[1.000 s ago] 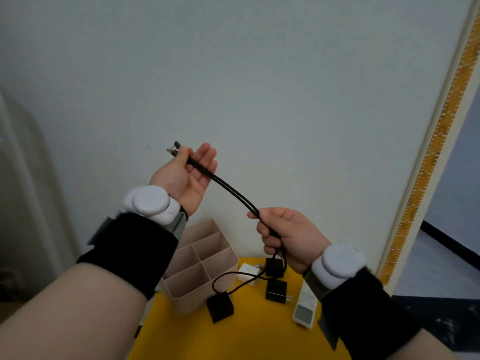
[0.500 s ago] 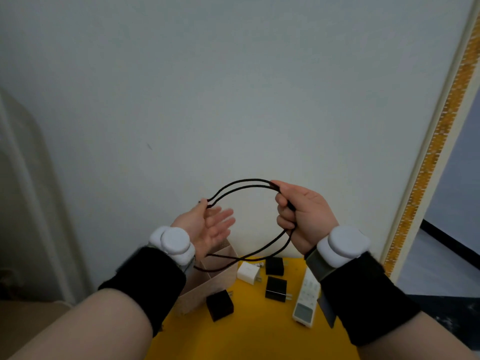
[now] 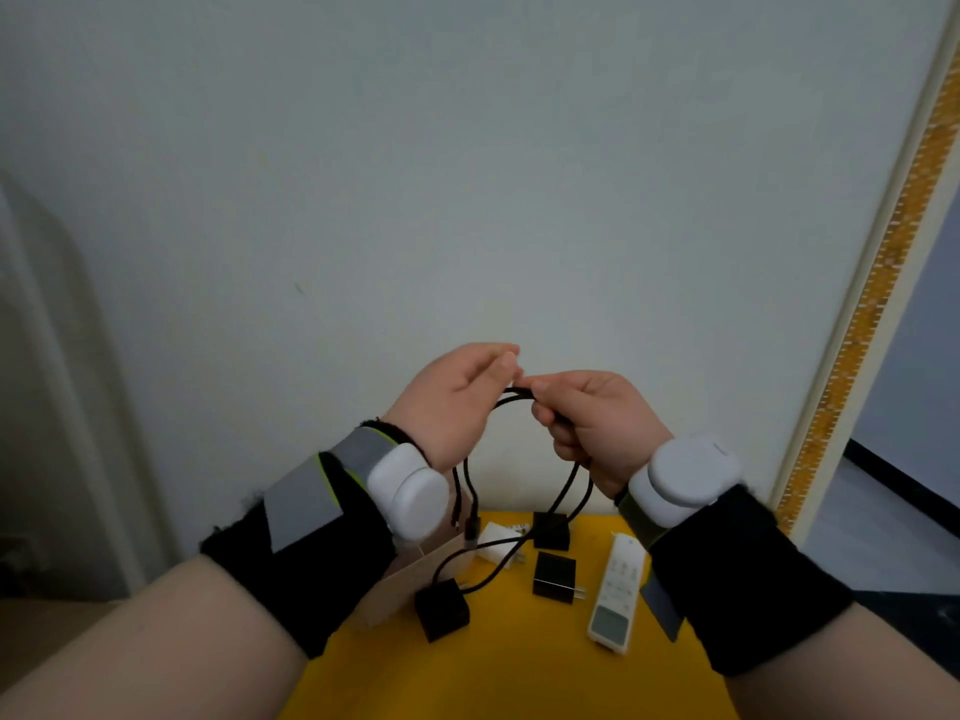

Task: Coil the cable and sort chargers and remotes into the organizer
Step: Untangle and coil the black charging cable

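Observation:
I hold a black cable [image 3: 570,480] folded into loops above the yellow table [image 3: 509,667]. My left hand [image 3: 451,407] and my right hand [image 3: 592,423] meet at the top of the loops, both pinching the strands. The cable's ends dangle below my left wrist. On the table lie three black chargers [image 3: 441,613] [image 3: 554,575] [image 3: 550,530], a white charger [image 3: 497,544] and a white remote [image 3: 616,595]. The beige organizer [image 3: 415,574] is mostly hidden behind my left wrist.
A pale wall rises right behind the small table. A white and orange door frame [image 3: 878,283] runs up the right side. The floor drops away on both sides of the table.
My hands came together: the left hand, open half a second ago, now closes on the cable beside the right hand. The loops hang narrower and lower.

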Available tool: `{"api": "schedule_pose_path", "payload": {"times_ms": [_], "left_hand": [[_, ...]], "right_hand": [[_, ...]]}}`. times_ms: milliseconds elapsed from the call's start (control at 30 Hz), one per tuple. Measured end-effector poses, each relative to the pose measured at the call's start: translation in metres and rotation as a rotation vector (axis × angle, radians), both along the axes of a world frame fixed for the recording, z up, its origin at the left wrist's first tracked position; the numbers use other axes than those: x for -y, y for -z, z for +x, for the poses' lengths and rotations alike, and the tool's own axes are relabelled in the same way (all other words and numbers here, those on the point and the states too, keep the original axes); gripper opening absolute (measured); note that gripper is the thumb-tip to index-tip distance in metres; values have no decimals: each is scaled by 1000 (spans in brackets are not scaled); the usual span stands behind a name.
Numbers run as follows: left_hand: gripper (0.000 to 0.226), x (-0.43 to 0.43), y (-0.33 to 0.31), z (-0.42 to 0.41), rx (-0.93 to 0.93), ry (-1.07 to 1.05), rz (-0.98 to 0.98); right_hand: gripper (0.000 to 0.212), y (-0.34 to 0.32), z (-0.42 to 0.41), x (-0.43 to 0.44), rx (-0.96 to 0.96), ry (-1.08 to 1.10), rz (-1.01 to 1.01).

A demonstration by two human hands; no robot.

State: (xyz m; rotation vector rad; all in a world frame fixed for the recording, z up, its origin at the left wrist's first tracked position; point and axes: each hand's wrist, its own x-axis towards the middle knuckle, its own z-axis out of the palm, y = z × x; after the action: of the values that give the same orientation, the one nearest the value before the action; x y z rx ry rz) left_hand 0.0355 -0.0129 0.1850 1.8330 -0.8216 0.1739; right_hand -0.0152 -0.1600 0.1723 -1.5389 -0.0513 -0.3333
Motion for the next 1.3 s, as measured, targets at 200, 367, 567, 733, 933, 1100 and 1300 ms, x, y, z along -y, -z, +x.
{"api": "schedule_pose_path", "payload": {"times_ms": [200, 367, 567, 733, 933, 1100, 1300], "left_hand": [[42, 7, -3, -5, -28, -13, 263], [41, 5, -4, 3, 3, -27, 203], [42, -10, -7, 21, -94, -60, 84], [43, -22, -14, 26, -275, -16, -121], [38, -38, -20, 32, -395, -31, -295], [38, -41, -20, 32, -452, -20, -377], [38, -38, -19, 32, -421, -53, -352]], "right_hand": [[10, -7, -1, -5, 22, 31, -109], [12, -11, -3, -1, -28, 12, -164], [35, -16, -8, 9, -179, -43, -198], [39, -13, -10, 16, -192, -65, -144], [40, 2, -7, 25, -207, -91, -118], [42, 5, -3, 27, -216, -49, -79], [43, 8, 3, 26, -100, 107, -65]]}}
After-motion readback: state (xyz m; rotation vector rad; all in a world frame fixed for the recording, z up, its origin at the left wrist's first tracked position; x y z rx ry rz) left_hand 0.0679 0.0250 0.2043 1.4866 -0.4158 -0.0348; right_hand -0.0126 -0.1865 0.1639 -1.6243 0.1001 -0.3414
